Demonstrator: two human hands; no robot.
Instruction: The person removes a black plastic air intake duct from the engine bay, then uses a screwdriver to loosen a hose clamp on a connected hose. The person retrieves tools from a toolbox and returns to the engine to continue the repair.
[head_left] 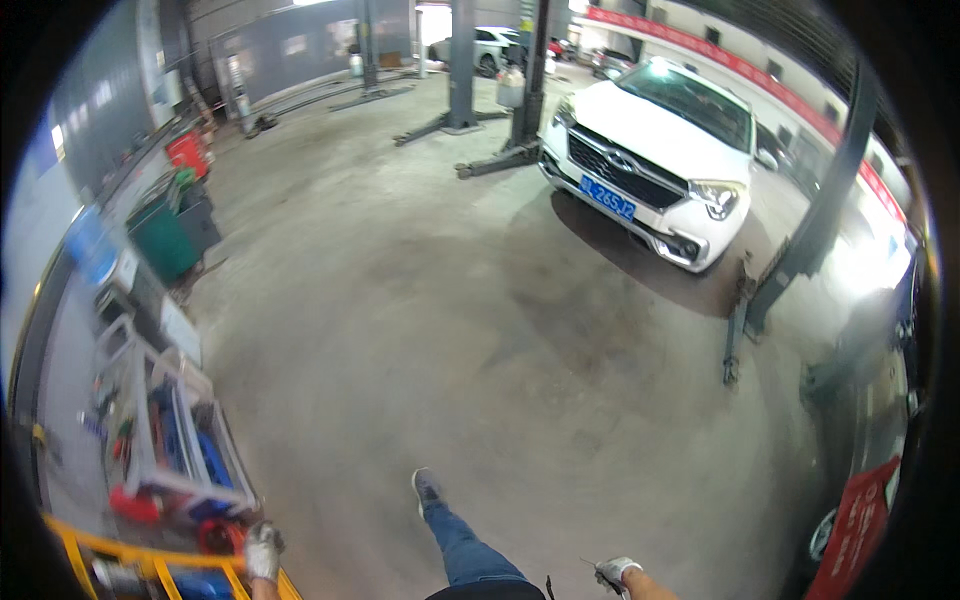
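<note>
Beside the yellow rack's (120, 545) right edge hangs the gloved left hand (263, 550); I cannot tell its grip. Well right of the rack, the gloved right hand (615, 572) pinches a thin item (590, 562), too small to identify. Beyond the rack stands a grey tool trolley (200, 487).
</note>
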